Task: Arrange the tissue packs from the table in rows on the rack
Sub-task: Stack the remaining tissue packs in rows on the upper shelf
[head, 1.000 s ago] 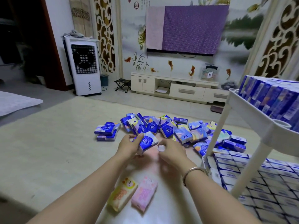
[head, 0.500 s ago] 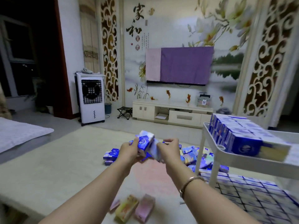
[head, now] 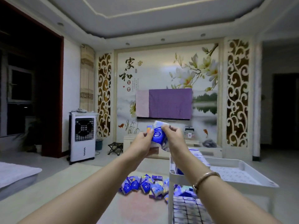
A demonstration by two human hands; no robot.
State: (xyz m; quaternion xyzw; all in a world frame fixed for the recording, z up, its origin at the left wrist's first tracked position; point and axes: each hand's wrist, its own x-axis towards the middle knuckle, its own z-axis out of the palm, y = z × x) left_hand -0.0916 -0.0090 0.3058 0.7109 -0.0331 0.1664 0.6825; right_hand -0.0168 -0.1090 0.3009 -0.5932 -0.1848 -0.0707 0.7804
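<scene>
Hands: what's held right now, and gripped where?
Both hold blue tissue packs raised together: left hand grips the left side, right hand pinches the top right edge.

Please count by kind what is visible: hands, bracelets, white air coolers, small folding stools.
Hands: 2, the left hand and right hand, both gripping tissue packs
Bracelet: 1
Air cooler: 1
Folding stool: 1
Total: 5

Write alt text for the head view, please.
Both hands, left hand and right hand, hold blue tissue packs raised above a white rack. More packs lie piled on the table below.
</scene>
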